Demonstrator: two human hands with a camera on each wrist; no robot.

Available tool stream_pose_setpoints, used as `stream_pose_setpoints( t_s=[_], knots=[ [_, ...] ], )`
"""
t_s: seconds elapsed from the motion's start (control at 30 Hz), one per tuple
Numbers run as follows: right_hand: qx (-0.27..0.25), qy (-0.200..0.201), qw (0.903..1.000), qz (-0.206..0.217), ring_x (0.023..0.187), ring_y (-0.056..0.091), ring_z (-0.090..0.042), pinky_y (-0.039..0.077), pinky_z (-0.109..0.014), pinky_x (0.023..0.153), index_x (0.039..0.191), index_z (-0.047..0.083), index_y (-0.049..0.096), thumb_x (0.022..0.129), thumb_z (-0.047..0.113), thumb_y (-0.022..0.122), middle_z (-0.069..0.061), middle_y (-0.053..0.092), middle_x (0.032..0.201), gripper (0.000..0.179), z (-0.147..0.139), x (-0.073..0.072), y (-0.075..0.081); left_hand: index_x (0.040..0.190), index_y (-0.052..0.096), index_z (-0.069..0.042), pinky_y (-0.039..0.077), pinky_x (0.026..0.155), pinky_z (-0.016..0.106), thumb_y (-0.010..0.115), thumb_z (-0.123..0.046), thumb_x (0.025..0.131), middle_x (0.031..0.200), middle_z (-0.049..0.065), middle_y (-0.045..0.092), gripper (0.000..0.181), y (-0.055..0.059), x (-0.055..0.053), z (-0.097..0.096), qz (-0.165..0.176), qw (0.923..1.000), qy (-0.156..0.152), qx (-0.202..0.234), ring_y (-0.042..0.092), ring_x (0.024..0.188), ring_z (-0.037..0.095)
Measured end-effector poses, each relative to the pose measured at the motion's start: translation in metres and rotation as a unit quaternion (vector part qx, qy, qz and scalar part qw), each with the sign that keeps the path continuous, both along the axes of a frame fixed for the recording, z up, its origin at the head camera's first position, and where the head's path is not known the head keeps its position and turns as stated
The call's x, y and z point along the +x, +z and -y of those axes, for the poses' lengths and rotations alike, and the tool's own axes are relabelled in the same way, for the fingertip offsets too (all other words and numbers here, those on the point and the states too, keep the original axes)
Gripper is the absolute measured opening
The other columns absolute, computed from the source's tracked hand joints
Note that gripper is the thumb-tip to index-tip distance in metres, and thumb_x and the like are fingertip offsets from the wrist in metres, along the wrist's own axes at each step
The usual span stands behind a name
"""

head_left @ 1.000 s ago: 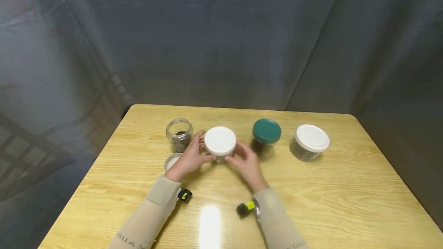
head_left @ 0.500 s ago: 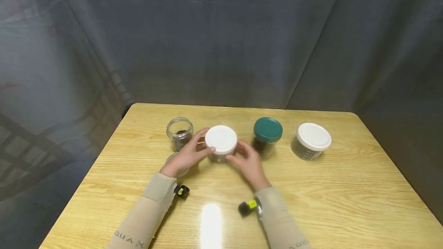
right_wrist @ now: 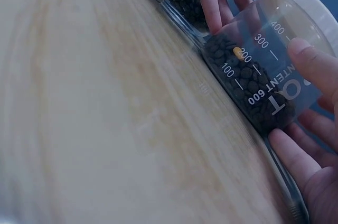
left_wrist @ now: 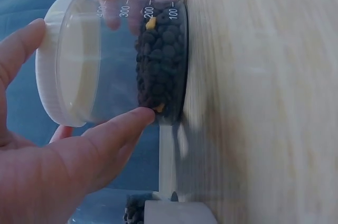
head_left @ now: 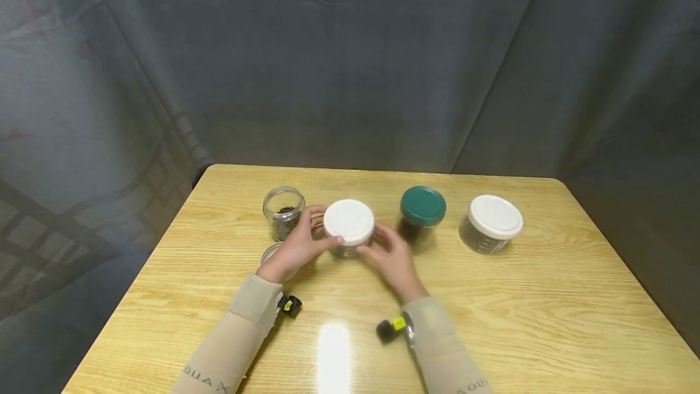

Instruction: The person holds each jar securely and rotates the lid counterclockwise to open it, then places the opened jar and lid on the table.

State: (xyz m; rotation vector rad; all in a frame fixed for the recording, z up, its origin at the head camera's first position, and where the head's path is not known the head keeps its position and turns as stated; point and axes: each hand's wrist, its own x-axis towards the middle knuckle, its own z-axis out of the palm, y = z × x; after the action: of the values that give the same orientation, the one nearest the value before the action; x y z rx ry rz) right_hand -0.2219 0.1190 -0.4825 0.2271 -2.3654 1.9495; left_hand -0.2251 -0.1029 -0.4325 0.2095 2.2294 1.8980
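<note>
A clear plastic jar with a white screw lid stands upright on the table between both hands. Printed measuring marks run up its side, and dark round pellets with a few yellow bits fill its lower part. My left hand holds it from the left, thumb on the lid's rim and other fingers along the side. From the right, my right hand grips the body below the lid, its thumb on the near side. The lid looks seated on the jar.
Left of the hands stands an open glass jar of dark pellets, with a loose lid partly hidden under the left hand. To the right are a green-lidded jar and another white-lidded jar. A grey curtain hangs behind the table.
The left thumb has risen from the jar's body to the rim of the white lid. The right hand keeps its grip, and the jar stays nearly in place.
</note>
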Motion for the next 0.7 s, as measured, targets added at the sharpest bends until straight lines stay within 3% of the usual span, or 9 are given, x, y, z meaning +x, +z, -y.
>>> stream_pose_setpoints(
  t_s=[0.4,0.5,0.63,0.7],
  knots=[
    [-0.020,0.006,0.9997,0.009,0.130,0.055,-0.033,0.053,-0.034,0.101,0.142,0.003,0.054,0.079,0.005,0.084,-0.018,0.056,0.143,0.070,0.001,-0.001,0.000,0.125,0.031,-0.004,0.033,0.119,0.049,0.081,-0.009,0.087,0.153,0.025,0.041,0.063,0.000,0.001,-0.001,0.001,1.0000,0.001,0.005,0.037,0.145,0.038],
    [-0.015,0.006,0.9997,0.017,0.131,0.055,-0.035,0.053,-0.037,0.102,0.142,0.000,0.053,0.080,0.003,0.083,-0.020,0.055,0.143,0.069,0.002,0.004,0.011,0.133,0.028,-0.005,0.032,0.119,0.050,0.081,-0.012,0.087,0.154,0.026,0.039,0.071,0.000,0.002,-0.001,-0.006,1.0000,-0.001,-0.006,0.037,0.145,0.038],
    [-0.004,0.008,0.9998,0.018,0.130,0.055,-0.038,0.054,-0.035,0.101,0.141,-0.003,0.052,0.081,0.002,0.082,-0.022,0.055,0.142,0.068,0.004,0.014,0.030,0.154,0.017,-0.010,0.033,0.119,0.051,0.082,-0.015,0.086,0.154,0.026,0.039,0.095,0.001,0.002,-0.001,-0.025,0.9993,-0.010,-0.027,0.039,0.143,0.039],
    [-0.002,0.007,0.9998,0.019,0.130,0.055,-0.037,0.054,-0.034,0.101,0.141,-0.002,0.053,0.081,0.003,0.082,-0.022,0.056,0.142,0.068,0.003,0.012,0.027,0.160,0.013,-0.013,0.033,0.119,0.050,0.082,-0.016,0.086,0.156,0.023,0.037,0.101,0.002,0.002,-0.002,-0.034,0.9986,-0.019,-0.037,0.039,0.143,0.039]
  ],
)
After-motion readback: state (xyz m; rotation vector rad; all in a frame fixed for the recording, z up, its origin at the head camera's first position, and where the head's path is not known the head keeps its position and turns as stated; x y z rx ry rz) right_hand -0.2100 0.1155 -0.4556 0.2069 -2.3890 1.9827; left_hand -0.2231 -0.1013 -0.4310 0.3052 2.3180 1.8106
